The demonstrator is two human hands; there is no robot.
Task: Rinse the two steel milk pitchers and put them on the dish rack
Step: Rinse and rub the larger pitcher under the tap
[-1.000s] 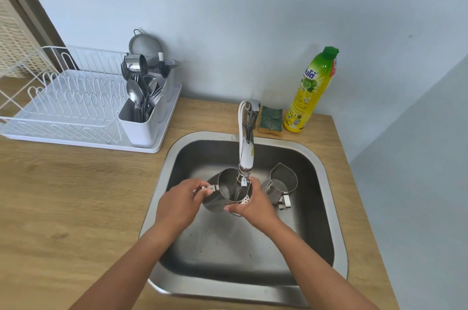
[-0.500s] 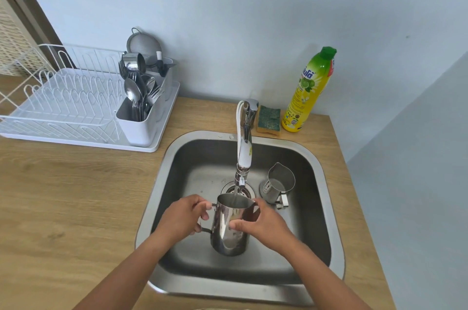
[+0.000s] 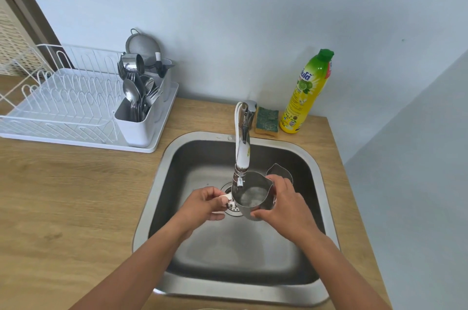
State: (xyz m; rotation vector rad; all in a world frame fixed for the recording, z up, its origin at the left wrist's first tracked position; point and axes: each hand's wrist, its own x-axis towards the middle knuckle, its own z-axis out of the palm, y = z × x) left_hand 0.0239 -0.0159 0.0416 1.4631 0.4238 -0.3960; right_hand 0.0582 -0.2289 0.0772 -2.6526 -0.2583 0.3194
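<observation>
At frame centre the steel milk pitcher sits between the hands under the faucet: left hand pinches its handle, right hand grips its side.

Both bare forearms are angling inward, the left hand pinching the handle of the pitcher while the right hand is wrapping curled fingers round its right side.

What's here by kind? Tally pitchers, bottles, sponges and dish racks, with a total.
Pitchers: 2
Bottles: 1
Sponges: 1
Dish racks: 1
Total: 5
</observation>
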